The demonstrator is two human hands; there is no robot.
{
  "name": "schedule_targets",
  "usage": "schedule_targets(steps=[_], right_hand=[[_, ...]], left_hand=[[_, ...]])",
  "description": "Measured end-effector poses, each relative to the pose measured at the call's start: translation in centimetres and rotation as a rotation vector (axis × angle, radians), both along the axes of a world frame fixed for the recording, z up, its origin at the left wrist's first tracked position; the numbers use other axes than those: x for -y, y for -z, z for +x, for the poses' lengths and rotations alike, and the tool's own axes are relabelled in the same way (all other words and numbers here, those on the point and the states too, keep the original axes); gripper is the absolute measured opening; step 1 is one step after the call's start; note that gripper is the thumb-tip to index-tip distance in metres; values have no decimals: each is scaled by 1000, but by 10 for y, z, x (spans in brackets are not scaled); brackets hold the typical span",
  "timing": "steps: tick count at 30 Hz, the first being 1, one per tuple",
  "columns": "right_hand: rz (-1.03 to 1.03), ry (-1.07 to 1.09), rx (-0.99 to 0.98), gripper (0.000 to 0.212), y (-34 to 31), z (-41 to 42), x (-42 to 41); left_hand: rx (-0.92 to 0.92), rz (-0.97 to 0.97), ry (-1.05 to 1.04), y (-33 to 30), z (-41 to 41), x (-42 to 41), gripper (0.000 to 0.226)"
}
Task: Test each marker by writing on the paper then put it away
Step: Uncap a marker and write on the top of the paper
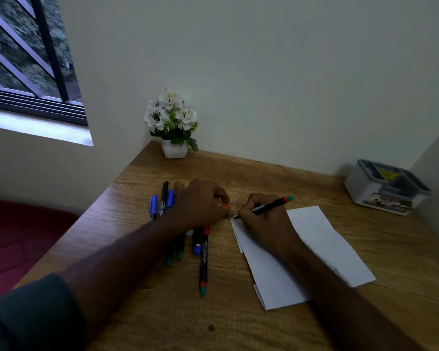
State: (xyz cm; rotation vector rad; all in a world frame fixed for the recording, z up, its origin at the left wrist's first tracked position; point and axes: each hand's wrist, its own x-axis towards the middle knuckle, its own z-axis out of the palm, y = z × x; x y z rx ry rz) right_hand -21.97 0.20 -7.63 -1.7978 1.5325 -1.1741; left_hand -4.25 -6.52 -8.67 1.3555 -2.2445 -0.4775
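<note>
Nearest on the brown wooden desk (pixel 238 325): a folded white paper sheet (pixel 314 249), lying at an angle. Just left of it, a black marker with a red cap (pixel 203 259) lies lengthwise, beside a loose cluster of black markers with blue and green ends (pixel 185 245), partly under the left forearm.

Right hand (pixel 264 221) rests on the paper's far corner, fingers curled round a black marker with a red-and-teal end (pixel 271 205), tip at the paper's edge.

Left hand (pixel 200 201) pinches a small red cap (pixel 224 206) just beside that tip.

Farther: a white pot of white flowers (pixel 174 122) at the wall; a grey-and-white plastic organiser box (pixel 385 188) far right.
</note>
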Motion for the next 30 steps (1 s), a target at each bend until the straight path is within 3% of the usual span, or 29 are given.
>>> schedule_targets(steps=[8, 13, 20, 30], right_hand=[[-5, -7, 9, 30, 0, 0, 1], [-16, 2, 21, 27, 0, -1, 1], [-20, 9, 37, 34, 0, -1, 1], [-12, 24, 25, 29, -1, 0, 1]], left_hand=[[11, -8, 5, -3, 0, -1, 45], [7, -19, -4, -1, 0, 1, 67], [29, -25, -19, -4, -1, -3, 42], [85, -37, -49, -11, -2, -10, 40]])
